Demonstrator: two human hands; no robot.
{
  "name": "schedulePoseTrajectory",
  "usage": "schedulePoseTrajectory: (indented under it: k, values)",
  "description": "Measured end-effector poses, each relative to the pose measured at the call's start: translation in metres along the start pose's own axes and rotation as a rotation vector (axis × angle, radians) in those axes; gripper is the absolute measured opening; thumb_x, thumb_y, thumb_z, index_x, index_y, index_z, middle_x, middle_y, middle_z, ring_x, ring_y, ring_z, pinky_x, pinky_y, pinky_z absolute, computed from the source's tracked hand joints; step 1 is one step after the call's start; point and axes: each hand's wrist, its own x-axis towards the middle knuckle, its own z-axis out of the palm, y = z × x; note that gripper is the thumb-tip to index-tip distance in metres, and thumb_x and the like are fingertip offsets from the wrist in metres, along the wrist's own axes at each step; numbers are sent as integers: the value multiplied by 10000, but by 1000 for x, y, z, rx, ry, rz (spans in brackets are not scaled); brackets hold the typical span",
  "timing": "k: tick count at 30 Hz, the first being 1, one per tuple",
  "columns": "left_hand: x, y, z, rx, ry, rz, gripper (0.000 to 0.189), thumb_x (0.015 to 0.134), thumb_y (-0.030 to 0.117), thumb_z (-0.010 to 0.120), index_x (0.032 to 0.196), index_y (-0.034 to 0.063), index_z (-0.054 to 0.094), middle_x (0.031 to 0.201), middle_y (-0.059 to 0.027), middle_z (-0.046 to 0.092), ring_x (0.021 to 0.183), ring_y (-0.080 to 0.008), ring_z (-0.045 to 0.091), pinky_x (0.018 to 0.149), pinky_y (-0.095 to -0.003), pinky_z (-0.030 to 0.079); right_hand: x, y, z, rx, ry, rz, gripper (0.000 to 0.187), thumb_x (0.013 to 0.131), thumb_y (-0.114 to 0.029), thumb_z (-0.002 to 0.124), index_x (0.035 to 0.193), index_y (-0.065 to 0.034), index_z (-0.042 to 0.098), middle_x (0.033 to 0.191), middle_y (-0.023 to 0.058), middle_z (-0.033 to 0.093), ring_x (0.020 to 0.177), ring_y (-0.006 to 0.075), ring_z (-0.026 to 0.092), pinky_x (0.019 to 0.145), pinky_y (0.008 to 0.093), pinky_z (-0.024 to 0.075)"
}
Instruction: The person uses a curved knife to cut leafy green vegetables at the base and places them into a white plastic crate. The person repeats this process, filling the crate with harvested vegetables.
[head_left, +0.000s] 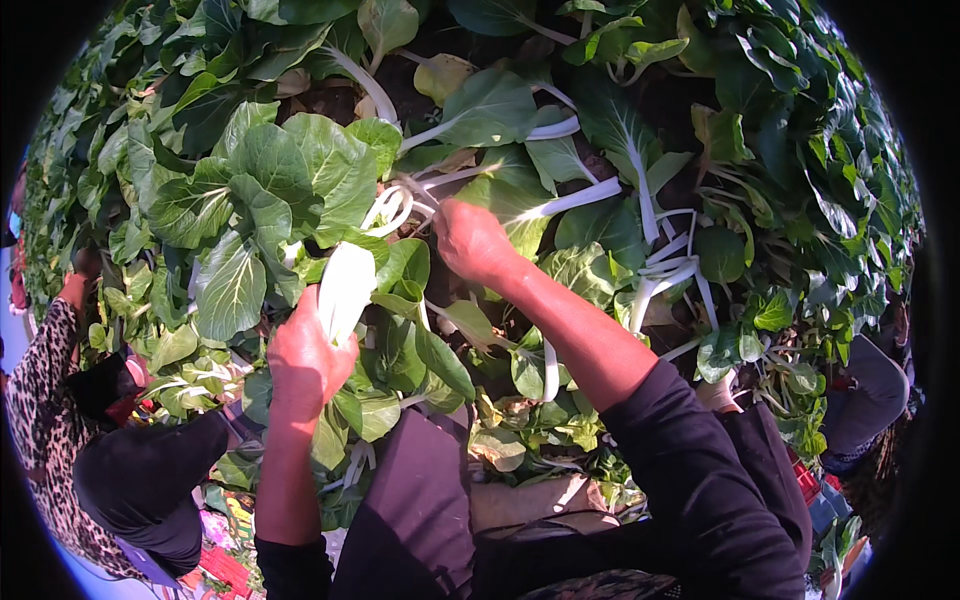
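My left hand (309, 356) is closed around the thick white base of a head of bok choy (347, 289), whose broad green leaves spread up and to the left. To the right, my right hand (466, 234) is bent into a fist beside a clump of thin white stalks (394, 210) near the soil. A thin, pale brownish piece sticks out at its fingers; what it is cannot be made out. A loose leaf with a wide white stalk (574, 199) lies just right of this hand.
Dense leafy greens (810, 127) fill the far side and both flanks. Cut white stalks (664, 274) lie at the right. A co-worker in a leopard-print sleeve (45, 360) crouches at the left, and another person's knee (866, 390) shows at the right. Red crates (225, 574) stand lower left.
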Motion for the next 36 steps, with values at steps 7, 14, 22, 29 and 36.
schedulePoseTrajectory:
  k: [7, 14, 22, 29, 36]
  values:
    - [11, -28, 5, -284, -10, 46, 573, 706, 111, 747, 1232, 58, 526, 1006, -140, 694, 913, -226, 683, 815, -335, 526, 10, 9, 7, 4, -18, 86, 179, 827, -143, 550, 852, 23, 611, 868, 280, 634, 881, 452, 609, 766, 490, 491]
    - [5, -16, 0, -250, -7, 38, 552, 698, 104, 748, 1204, 54, 534, 980, -166, 689, 886, -254, 690, 788, -351, 532, 23, 17, 3, -25, -212, 28, 292, 925, -223, 467, 814, 7, 608, 779, 239, 625, 794, 423, 605, 738, 469, 476]
    - [-14, 5, 13, -123, 45, 13, 546, 703, 112, 753, 1185, 56, 502, 949, -170, 683, 857, -299, 688, 751, -371, 536, -54, 24, -12, 217, -52, 197, 312, 959, -250, 483, 831, 13, 588, 744, 193, 606, 725, 342, 596, 708, 407, 469]
    - [-4, -15, 15, -254, 17, -22, 542, 700, 88, 747, 1178, 40, 496, 1011, -167, 667, 912, -269, 680, 793, -355, 528, 9, 12, 6, 7, -13, -35, 233, 883, -182, 541, 791, 27, 588, 763, 273, 608, 805, 454, 605, 723, 493, 478]
    - [-7, -10, 15, -270, 24, 17, 516, 706, 92, 747, 1158, 33, 503, 1010, -181, 662, 916, -276, 676, 791, -358, 525, 13, 17, 6, 139, -157, -6, 310, 929, -229, 488, 866, 58, 589, 806, 269, 621, 820, 436, 608, 756, 462, 472]
